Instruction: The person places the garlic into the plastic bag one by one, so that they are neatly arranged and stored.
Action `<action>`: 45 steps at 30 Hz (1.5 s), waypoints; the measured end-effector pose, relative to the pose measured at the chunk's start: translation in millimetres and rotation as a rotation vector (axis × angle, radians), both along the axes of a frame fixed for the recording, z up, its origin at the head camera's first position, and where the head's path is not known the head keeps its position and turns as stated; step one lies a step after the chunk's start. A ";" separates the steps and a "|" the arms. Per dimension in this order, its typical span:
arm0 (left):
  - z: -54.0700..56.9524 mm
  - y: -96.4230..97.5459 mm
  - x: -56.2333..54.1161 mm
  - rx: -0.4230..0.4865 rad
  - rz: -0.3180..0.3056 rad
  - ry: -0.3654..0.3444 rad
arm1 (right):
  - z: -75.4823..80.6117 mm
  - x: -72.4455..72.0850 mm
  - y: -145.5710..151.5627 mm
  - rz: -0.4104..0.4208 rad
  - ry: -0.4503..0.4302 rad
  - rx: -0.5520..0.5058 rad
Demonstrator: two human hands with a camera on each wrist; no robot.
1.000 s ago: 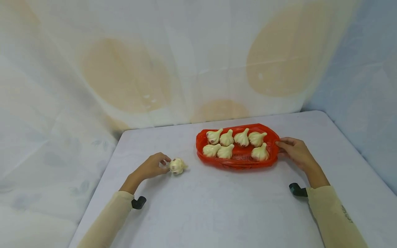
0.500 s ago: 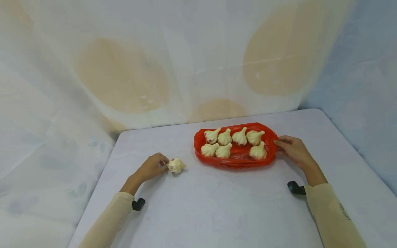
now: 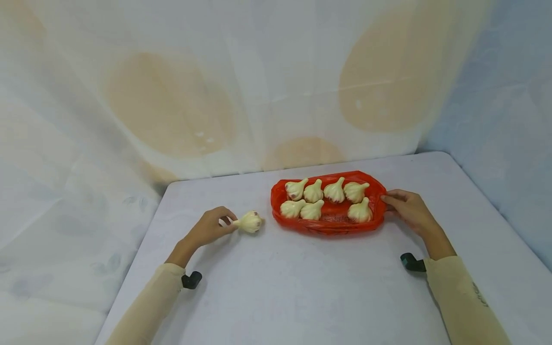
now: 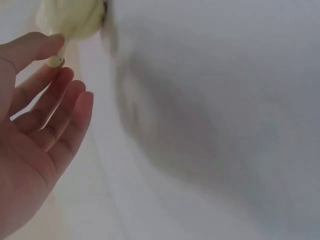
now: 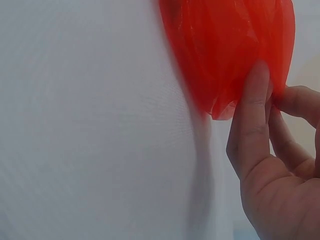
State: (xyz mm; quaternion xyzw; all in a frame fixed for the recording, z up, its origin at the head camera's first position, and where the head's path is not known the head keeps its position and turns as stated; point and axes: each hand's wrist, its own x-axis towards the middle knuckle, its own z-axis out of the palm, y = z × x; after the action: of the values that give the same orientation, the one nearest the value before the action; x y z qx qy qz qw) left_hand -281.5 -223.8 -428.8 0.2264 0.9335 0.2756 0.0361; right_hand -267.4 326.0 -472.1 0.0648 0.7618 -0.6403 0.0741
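My left hand (image 3: pixel 212 226) pinches a white garlic bulb (image 3: pixel 251 222) by its stem, between thumb and index finger. In the left wrist view the bulb (image 4: pixel 72 16) hangs beyond the fingertips, the other fingers loosely bent and a shadow on the tabletop below. To the right lies a red plastic bag (image 3: pixel 310 227), spread wide like a tray, with several garlic bulbs (image 3: pixel 334 190) in two rows inside. My right hand (image 3: pixel 409 211) pinches the bag's right edge; the right wrist view shows thumb and fingers on the gathered red film (image 5: pixel 225 55).
The table (image 3: pixel 297 292) has a white cover. Pale patterned cloth (image 3: pixel 267 72) hangs behind it and along both sides. A small dark device (image 3: pixel 191 280) sits at the left wrist and another dark device (image 3: pixel 412 262) at the right.
The garlic bulb by my left hand has turned, its stem now at the fingers and its root end to the right, and has risen slightly. The right hand stays on the bag.
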 end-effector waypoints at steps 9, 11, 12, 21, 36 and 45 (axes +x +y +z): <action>21.1 11.9 -8.3 0.026 -0.033 -0.026 | -0.8 0.4 -0.2 0.004 -0.014 0.003; 21.5 11.8 -9.4 -0.013 -0.036 -0.073 | -0.8 0.1 -0.2 0.004 -0.015 0.009; 20.7 11.2 -9.3 -0.034 -0.038 -0.098 | -0.8 -0.1 -0.1 0.004 -0.014 0.011; 4.4 17.8 -6.3 -0.091 0.093 -0.179 | 4.2 2.2 0.9 0.008 -0.007 0.010; 7.1 56.6 -21.0 -0.154 0.325 -0.554 | 0.9 1.2 -0.3 -0.002 -0.013 0.017; 6.0 51.1 -23.1 -0.035 0.268 -0.547 | 3.0 0.5 -0.3 0.001 -0.005 0.025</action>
State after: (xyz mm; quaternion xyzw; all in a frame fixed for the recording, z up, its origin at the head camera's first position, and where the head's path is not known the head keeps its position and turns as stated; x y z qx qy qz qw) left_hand -304.5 -172.8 -422.8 0.0181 0.9153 0.3125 0.2533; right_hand -266.9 325.7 -469.1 0.0668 0.7695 -0.6306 0.0758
